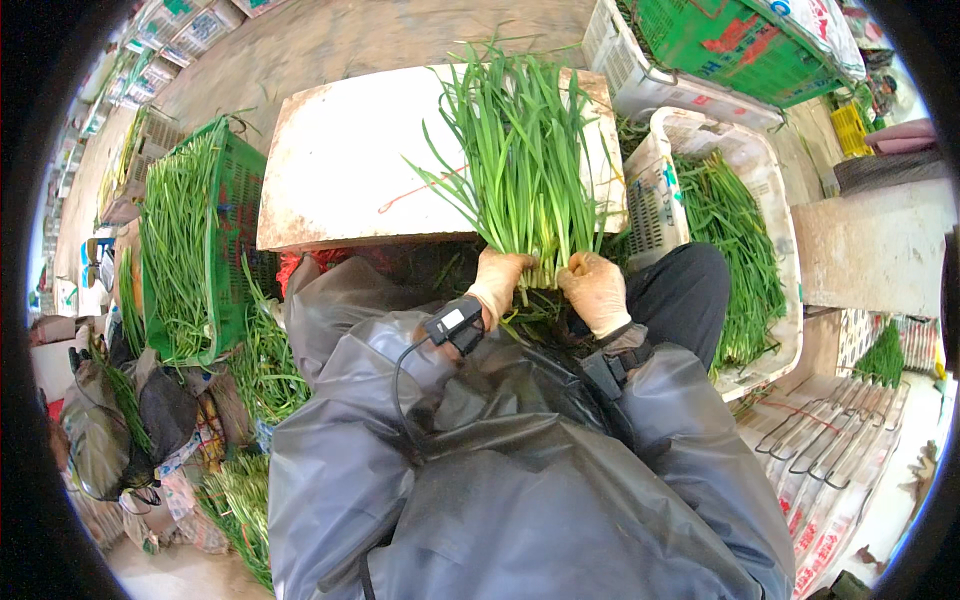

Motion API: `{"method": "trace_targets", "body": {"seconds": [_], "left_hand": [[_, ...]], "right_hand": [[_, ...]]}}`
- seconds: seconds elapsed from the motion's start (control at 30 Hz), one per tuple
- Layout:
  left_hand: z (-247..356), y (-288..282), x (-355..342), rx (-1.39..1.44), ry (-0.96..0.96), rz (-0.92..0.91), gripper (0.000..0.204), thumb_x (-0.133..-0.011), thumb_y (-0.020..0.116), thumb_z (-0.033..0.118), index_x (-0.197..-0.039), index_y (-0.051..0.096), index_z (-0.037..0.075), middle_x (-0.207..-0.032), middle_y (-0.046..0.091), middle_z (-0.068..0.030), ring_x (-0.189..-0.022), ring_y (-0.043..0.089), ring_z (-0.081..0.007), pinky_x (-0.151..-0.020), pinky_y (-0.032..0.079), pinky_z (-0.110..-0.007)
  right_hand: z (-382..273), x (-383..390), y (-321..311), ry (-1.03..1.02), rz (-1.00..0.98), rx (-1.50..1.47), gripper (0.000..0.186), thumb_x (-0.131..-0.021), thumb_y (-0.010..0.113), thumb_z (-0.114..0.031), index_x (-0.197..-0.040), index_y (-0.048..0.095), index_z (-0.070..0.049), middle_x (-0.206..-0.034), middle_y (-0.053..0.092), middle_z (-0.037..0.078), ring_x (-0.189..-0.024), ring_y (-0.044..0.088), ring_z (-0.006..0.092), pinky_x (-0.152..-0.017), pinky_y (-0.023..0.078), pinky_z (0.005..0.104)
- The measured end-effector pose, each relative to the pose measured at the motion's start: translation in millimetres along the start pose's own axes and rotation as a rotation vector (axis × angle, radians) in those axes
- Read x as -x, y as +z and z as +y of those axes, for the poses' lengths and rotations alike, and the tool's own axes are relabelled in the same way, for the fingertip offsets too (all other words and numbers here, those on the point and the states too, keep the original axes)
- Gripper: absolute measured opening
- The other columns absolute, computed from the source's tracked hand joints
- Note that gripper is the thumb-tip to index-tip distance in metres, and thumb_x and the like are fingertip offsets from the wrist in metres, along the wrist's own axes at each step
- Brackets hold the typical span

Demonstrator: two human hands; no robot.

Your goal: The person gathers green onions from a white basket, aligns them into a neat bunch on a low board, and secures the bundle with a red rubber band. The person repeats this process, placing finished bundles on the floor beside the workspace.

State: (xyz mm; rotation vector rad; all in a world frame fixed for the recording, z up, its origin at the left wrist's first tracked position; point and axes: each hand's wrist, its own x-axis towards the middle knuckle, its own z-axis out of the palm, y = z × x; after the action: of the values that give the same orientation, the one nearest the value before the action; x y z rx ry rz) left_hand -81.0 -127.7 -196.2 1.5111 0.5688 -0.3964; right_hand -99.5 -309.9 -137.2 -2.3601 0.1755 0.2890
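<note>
A spread bunch of garlic chives [525, 150] lies on a white board [345, 160] in front of me, leaves pointing away and pale stem ends overhanging the near edge. My left hand [500, 283], in a pale glove, is closed on the stem ends from the left. From the right, my right hand [596, 293], gloved too, has its fingers curled in and pinches stems at that side of the bunch. Its fingertips are partly hidden. A thin reddish strand [405, 197] rests on the board left of the leaves.
To the left stands a green crate [240, 180] heaped with chives. A white basket [787, 200] of chives is close on my right, with a green crate [740, 50] beyond it. Wire handles [830, 440] lie on stacked packaging at lower right. More chives [240, 505] sit at lower left.
</note>
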Motion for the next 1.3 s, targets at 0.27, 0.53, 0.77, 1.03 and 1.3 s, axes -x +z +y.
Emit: {"method": "trace_targets", "body": {"seconds": [0.27,0.53,0.77,1.03,1.3], "left_hand": [[1,-9,3,0.351,-0.089,-0.089,0.033,-0.087,0.079,0.008,-0.117,0.072,-0.002,-0.104,0.078,-0.0118,-0.088,0.075,-0.0247,-0.08,0.061,-0.038],[0,-13,6,0.568,-0.178,-0.276,0.037,-0.099,0.074,0.026,-0.127,0.071,0.002,-0.114,0.076,-0.0093,-0.105,0.069,-0.0248,-0.095,0.055,-0.041],[-6,-15,-5,0.599,-0.242,-0.271,0.024,-0.103,0.062,0.018,-0.119,0.068,0.001,-0.106,0.075,-0.0129,-0.091,0.074,-0.0273,-0.083,0.062,-0.042],[1,-15,0,0.634,-0.301,-0.267,0.025,-0.103,0.062,0.02,-0.119,0.067,0.002,-0.105,0.075,-0.0128,-0.089,0.073,-0.0275,-0.08,0.063,-0.044],[-27,-13,-23,0.579,-0.222,-0.233,0.026,-0.101,0.065,0.019,-0.12,0.066,0.0,-0.104,0.075,-0.0139,-0.087,0.074,-0.0282,-0.08,0.063,-0.044]], "right_hand": [[-23,14,14,-0.353,0.218,0.215,0.022,-0.087,0.077,-0.025,-0.1,0.07,-0.009,-0.077,0.072,0.015,-0.07,0.072,0.0383,-0.065,0.058,0.0493],[-26,12,38,-0.44,0.084,0.232,0.026,-0.089,0.077,-0.024,-0.109,0.072,-0.009,-0.083,0.075,0.017,-0.078,0.074,0.0387,-0.067,0.059,0.047],[-15,-3,9,-0.235,-0.078,-0.046,0.013,-0.088,0.078,-0.023,-0.091,0.076,-0.01,-0.077,0.074,0.013,-0.069,0.074,0.031,-0.066,0.058,0.0406],[-17,-31,22,-0.095,0.032,0.266,0.04,-0.089,0.079,-0.045,-0.09,0.077,-0.005,-0.082,0.074,0.022,-0.08,0.073,0.0421,-0.074,0.058,0.0492],[-2,-47,22,-0.117,-0.043,0.005,0.026,-0.084,0.077,-0.028,-0.086,0.074,-0.002,-0.076,0.073,0.018,-0.071,0.072,0.0347,-0.071,0.058,0.0439]]}}
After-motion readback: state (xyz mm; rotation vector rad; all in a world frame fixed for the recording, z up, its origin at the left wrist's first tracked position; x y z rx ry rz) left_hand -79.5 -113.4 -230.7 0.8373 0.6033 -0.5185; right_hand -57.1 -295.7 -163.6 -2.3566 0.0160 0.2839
